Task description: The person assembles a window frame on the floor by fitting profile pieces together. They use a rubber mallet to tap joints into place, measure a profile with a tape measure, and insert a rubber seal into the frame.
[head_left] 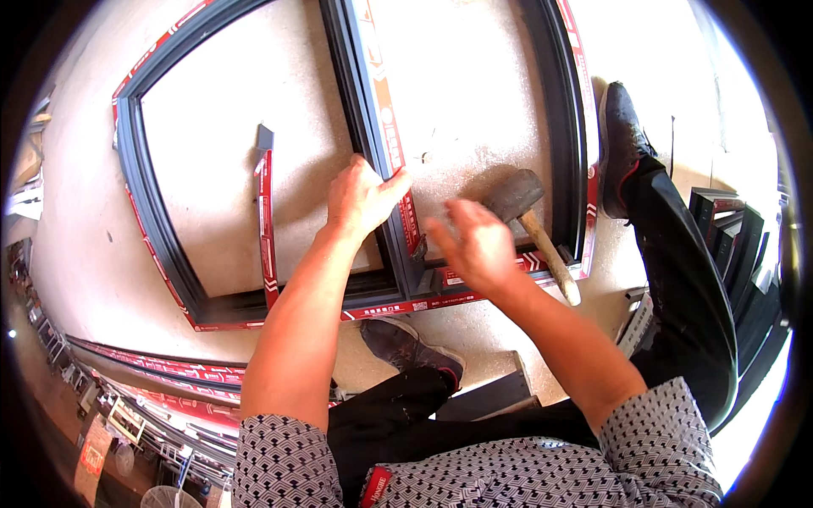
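Observation:
A dark grey window frame (135,182) edged in red and white protective tape lies flat on the floor. My left hand (370,190) is closed round its middle bar (347,93), thumb resting on the taped side. Slightly blurred, my right hand (481,247) hovers over the lower edge of the right-hand opening, its fingers apart and nothing seen in them. Just beyond it rests a mallet with a dark head (513,196) and a wooden handle (549,254), which crosses the frame's lower rail. Inside the left opening lies a narrow taped strip (267,220) with a grey end.
My shoes (622,140) flank the frame, one at its right side, one below its lower rail. Long taped profiles (169,372) lie at the lower left. Dark profile pieces (724,229) stand at the right, and a dark board (483,394) is near my legs.

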The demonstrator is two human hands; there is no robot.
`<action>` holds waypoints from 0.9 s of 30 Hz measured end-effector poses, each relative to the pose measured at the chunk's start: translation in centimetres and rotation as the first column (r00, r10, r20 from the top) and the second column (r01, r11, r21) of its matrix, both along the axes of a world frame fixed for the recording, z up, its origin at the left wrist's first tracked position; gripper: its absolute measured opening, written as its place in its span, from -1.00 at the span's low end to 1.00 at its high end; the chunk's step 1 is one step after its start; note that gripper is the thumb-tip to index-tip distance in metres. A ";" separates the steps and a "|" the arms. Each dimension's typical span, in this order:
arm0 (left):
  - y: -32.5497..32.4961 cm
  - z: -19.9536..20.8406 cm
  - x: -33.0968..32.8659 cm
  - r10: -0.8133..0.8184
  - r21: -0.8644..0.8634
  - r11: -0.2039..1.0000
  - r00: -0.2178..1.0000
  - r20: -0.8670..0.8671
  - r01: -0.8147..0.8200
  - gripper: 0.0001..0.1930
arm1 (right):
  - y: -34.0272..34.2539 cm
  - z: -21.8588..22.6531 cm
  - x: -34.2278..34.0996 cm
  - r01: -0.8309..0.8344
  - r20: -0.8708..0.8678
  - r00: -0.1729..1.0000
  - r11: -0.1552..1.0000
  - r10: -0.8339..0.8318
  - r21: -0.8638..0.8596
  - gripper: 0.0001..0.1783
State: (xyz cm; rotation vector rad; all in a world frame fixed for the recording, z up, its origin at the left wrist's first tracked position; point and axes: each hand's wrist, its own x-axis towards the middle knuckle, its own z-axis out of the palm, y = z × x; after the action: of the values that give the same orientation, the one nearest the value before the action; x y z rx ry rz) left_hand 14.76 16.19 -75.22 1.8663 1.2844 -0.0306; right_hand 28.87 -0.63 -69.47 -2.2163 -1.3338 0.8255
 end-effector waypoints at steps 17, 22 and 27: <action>0.2 0.5 -0.1 0.032 -0.058 0.998 0.999 -0.034 -0.034 -0.34 | -8.4 0.1 8.5 0.162 0.085 0.986 0.954 -0.144 -0.253 -0.64; 0.0 0.6 -0.2 0.059 -0.060 0.996 0.998 -0.016 -0.060 -0.37 | 0.9 1.8 5.1 0.392 -0.401 0.730 0.819 -0.554 -0.419 -0.69; 0.2 1.0 0.4 0.037 -0.057 0.998 0.999 -0.031 -0.038 -0.36 | 5.9 -0.8 4.6 0.300 -0.125 0.939 0.940 -0.321 -0.165 -0.66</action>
State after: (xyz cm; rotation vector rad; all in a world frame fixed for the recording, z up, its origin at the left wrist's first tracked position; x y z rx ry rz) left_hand 15.11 16.35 -74.17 1.7987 1.3253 -0.0749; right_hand 33.47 5.27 -70.25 -2.3396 -0.8456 0.9691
